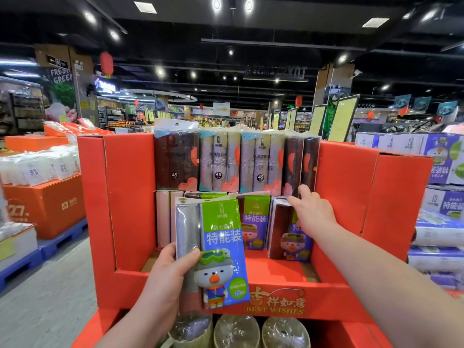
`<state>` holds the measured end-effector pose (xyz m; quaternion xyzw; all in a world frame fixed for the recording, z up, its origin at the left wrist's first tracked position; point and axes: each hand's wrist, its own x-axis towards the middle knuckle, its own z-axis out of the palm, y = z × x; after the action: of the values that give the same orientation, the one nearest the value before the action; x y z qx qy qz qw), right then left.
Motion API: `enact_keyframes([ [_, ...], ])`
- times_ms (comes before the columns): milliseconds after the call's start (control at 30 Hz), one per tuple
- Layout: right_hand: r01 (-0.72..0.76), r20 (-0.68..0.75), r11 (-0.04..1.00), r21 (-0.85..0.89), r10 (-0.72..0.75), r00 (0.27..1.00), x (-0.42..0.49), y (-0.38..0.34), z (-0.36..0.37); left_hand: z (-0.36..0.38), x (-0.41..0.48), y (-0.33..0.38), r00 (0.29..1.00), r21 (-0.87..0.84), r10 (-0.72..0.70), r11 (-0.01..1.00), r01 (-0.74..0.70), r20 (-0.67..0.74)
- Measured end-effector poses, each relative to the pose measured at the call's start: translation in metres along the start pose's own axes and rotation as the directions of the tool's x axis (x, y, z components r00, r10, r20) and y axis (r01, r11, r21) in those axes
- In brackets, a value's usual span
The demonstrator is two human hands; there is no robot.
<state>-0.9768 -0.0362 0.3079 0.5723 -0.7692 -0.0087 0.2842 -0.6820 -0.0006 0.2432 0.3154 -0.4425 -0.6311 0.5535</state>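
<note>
My left hand (pixel 167 270) grips a flat pack of bag rolls (pixel 218 249) with a green and blue label and a cartoon bear, held upright in front of a red cardboard display stand (pixel 130 197). My right hand (pixel 311 212) reaches into the stand, its fingers stretched out and touching the dark packs (pixel 298 167) at the right end of the upper row. Below that hand stands a similar bear-label pack (pixel 288 237). More grey and dark roll packs (pixel 218 162) fill the upper row.
Round clear-wrapped items (pixel 236 332) sit on the stand's lower shelf. Orange boxes (pixel 47 204) with white packs stand on blue pallets at the left. Purple and white cartons (pixel 442 159) are stacked at the right. A grey floor aisle (pixel 50 285) runs along the left.
</note>
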Motion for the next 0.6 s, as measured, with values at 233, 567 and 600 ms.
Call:
enact_keyframes([
  [233, 0.064, 0.054, 0.995, -0.082, -0.06, 0.997, 0.011, 0.005, -0.017, 0.007, 0.003, 0.0, 1.0, 0.009, -0.007, 1.0, 0.006, 0.012],
  [567, -0.087, 0.351, 0.947, 0.309, -0.029, 0.936, 0.008, 0.009, -0.049, 0.054, 0.028, -0.003, 0.997, 0.077, 0.012, 0.997, -0.017, 0.072],
  [600, -0.105, 0.378, 0.929, 0.355, -0.04, 0.925, 0.01, 0.01, -0.052, 0.061, 0.034, -0.006, 0.996, 0.099, 0.022, 0.995, -0.03, 0.084],
])
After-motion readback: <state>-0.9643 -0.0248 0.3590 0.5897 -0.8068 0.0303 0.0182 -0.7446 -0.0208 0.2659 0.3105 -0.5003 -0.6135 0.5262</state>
